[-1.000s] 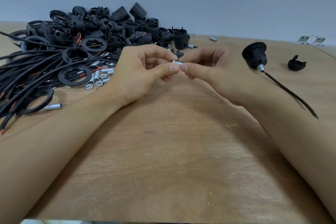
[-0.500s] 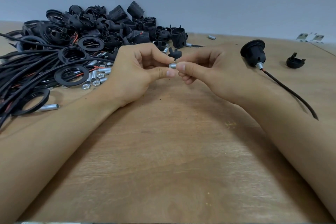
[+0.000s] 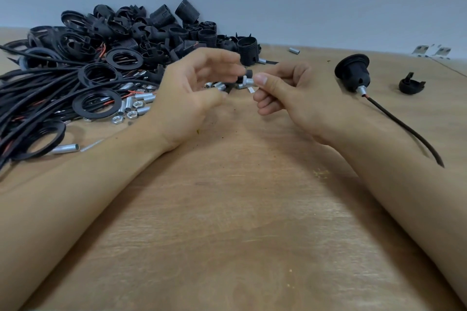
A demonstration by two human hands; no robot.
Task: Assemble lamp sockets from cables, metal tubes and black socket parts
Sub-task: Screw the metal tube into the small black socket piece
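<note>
Right hand (image 3: 285, 91) pinches a small metal tube (image 3: 249, 81), likely ready for fitting.
Left hand (image 3: 187, 93), just left of it, is loosely open and holds nothing.

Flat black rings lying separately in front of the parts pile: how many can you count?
4: one nearest the pile, one below it, one beside the nuts, one at left. More may be buried.

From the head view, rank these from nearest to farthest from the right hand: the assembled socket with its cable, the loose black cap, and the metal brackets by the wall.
1. Assembled socket with cable: nearest to the right hand, just off its outer side on the table.
2. Loose black cap: farther right, past the socket.
3. Metal brackets: farthest, at the back right by the wall.
</note>
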